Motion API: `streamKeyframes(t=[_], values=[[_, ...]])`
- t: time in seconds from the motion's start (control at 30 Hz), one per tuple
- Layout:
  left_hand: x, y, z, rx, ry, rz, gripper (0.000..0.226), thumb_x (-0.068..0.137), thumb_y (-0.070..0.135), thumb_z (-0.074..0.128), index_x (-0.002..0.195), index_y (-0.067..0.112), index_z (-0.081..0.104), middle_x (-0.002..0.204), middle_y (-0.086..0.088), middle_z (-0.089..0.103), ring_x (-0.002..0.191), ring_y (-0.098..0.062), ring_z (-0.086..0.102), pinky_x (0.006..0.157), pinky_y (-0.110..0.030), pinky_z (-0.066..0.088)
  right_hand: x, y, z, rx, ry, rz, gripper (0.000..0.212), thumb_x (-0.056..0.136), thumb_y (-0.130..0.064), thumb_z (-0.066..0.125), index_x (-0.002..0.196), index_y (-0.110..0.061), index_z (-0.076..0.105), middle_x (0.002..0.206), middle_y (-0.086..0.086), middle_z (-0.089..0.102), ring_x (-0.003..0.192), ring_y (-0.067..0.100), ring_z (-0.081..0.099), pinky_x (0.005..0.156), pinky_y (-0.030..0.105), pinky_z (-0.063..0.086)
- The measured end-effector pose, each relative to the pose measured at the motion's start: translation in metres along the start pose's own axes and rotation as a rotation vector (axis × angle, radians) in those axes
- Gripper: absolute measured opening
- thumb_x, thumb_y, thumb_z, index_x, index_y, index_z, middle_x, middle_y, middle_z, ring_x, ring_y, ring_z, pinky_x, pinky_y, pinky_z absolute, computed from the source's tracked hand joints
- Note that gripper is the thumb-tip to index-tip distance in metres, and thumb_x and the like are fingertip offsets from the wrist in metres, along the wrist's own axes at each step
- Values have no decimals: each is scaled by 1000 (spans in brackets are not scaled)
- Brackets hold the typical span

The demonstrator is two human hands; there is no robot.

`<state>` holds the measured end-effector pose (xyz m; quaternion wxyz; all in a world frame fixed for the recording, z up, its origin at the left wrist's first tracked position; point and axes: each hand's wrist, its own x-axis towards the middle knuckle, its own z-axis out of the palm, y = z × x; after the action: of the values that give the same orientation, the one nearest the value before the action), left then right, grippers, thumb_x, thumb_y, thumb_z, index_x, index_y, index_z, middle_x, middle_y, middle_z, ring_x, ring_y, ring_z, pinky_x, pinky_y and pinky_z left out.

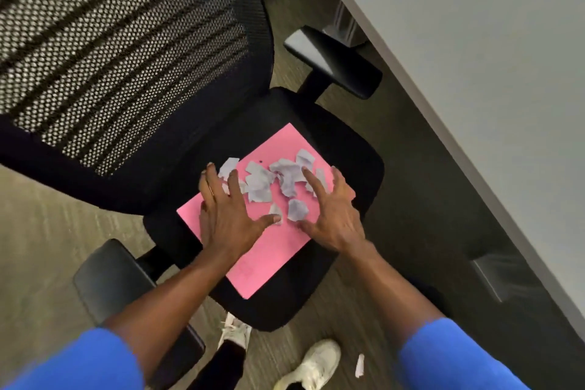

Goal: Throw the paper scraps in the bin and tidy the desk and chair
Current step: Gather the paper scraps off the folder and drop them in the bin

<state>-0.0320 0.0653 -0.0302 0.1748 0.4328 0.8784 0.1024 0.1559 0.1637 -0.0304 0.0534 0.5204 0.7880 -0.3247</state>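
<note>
Both hands, left hand (226,215) and right hand (332,215), lie spread flat, and should sweep inward, bunching the paper scraps (272,182) between them on the pink sheet (272,256).

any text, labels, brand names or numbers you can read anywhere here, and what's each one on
None can be read.
Pink sheet on the chair seat: a faint mark near its lower corner, too blurred to read.
Paper scraps between the left hand and right hand: greyish, no legible writing.
White shoes: no brand visible.
</note>
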Motion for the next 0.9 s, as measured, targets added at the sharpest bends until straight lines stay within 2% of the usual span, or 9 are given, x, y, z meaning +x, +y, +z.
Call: streamKeyframes(t=[0.13,0.27,0.4,0.67,0.7,0.77,0.83,0.87,0.9], values=[[10,-19,10,58,-136,-8,152,54,98,68,169,28,-3,175,-20,-17,163,-44,-6,121,-59,37,27,-17,7,-162,-88,15,116,81,-57,83,159,-58,-4,173,7,-23,163,39,-7,120,57,36],[13,-21,31,35,-133,35,146,58,96,69,168,37,-7,175,-21,-14,163,-45,5,120,-58,38,42,-26,14,-288,-71,-22,110,85,-49,83,161,-55,4,175,13,-10,161,43,6,112,53,49],[12,-16,46,72,-92,114,119,77,82,69,169,35,9,175,-23,-9,156,-41,20,114,-49,42,49,-23,23,-372,-18,-78,97,88,-42,82,162,-49,19,166,15,16,149,37,29,88,40,58],[9,-15,65,-97,18,188,41,101,37,70,139,23,66,165,-17,30,140,-34,42,110,-49,53,47,-14,41,-267,85,-161,45,93,-37,76,135,-33,60,140,12,45,123,32,50,82,42,59],[9,-16,65,-140,27,200,36,102,35,70,135,21,70,163,-14,33,139,-30,44,111,-44,53,46,-15,42,-242,92,-170,39,94,-34,76,131,-29,64,137,11,48,120,32,52,81,41,57],[9,-17,66,-215,32,195,33,103,30,69,133,17,73,160,-8,38,137,-15,43,110,-20,47,43,-16,45,-186,115,-178,29,96,-29,75,125,-24,70,131,12,53,115,31,54,80,39,55],[9,-18,66,-286,36,149,34,103,23,69,134,10,71,155,-4,42,129,1,41,100,2,37,40,-14,50,-129,159,-179,21,97,-24,74,117,-20,75,123,12,58,109,31,57,78,39,55],[10,-19,67,-294,45,154,32,102,19,69,132,6,72,152,-4,44,128,0,45,100,1,40,39,-13,53,-101,183,-175,18,97,-21,74,115,-18,76,118,11,60,105,31,59,76,39,56],[9,-19,69,-285,60,176,27,102,16,69,126,4,75,147,-6,47,128,-7,52,103,-8,47,37,-11,56,-69,206,-168,16,97,-19,73,112,-17,78,113,10,62,101,30,60,75,40,57]])
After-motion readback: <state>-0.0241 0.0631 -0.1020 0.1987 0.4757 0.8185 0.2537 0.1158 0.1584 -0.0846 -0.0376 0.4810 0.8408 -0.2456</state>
